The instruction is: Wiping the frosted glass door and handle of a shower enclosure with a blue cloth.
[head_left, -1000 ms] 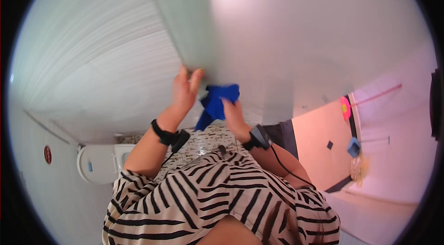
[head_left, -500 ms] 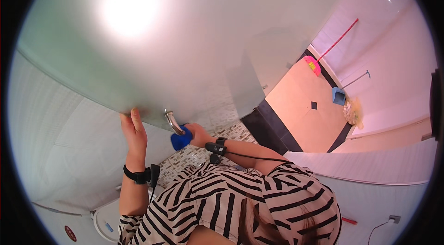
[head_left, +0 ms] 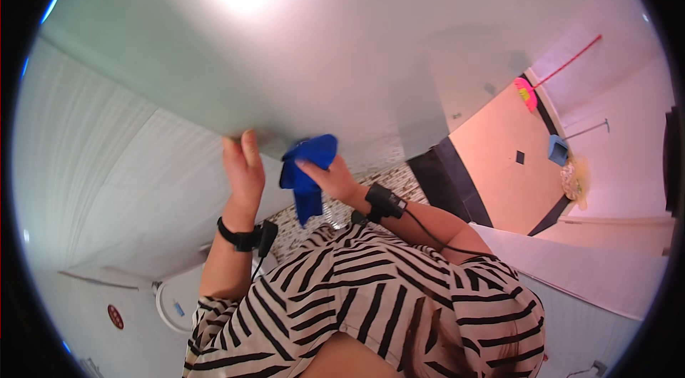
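Observation:
A frosted glass door point(head_left: 342, 57) fills the upper part of the head view. My left hand point(head_left: 245, 175) grips the door's lower-left edge, its thumb on the pane and its fingers wrapped around the rim. Just to the right, my right hand point(head_left: 338, 178) is closed on a blue cloth point(head_left: 307, 196), thumb on top. The cloth lies against the door where the metal handle was, covering it, and one end hangs down toward my striped shirt.
Pale wall panels stand on the left, with a white basin point(head_left: 171, 310) below. Mosaic tiles point(head_left: 289, 232) show beneath my hands. On the right, a pink broom point(head_left: 526, 94), a blue dustpan point(head_left: 558, 150) and a yellowish bag point(head_left: 575, 182) stand along the wall by a beige floor.
My right hand has moved up and right; the cloth has opened out and now covers the metal handle. The view has shifted, and my left hand remains on the door edge.

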